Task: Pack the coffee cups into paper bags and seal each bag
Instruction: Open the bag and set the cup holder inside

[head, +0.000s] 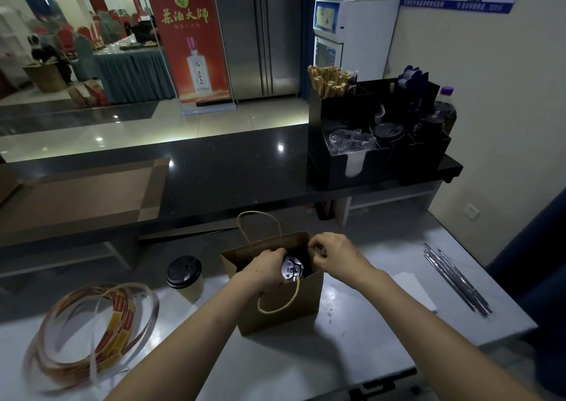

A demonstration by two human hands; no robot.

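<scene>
A lidded coffee cup [292, 270] is held in the mouth of a paper bag [284, 311] on the tabletop [352, 354], gripped by the left hand [265, 270]. The bag's rim is pinched by the right hand [333, 256]. The cup is judged light and crushable, best taken below the lid.

I see a pale grey counter [352, 354] in front of me. A brown paper bag [284, 315] stands upright on it, mouth open. Just left of the bag stands a coffee cup [185, 275] with a black lid. Far left lies a loose coil of strip [92, 330], part white, part printed red and yellow. On the right lies a white sheet [416, 290], and beside it a bundle of thin metal rods [456, 281]. Behind runs a raised black ledge [229, 171] carrying flat brown sheets [79, 195] and a black organiser [367, 155].
</scene>
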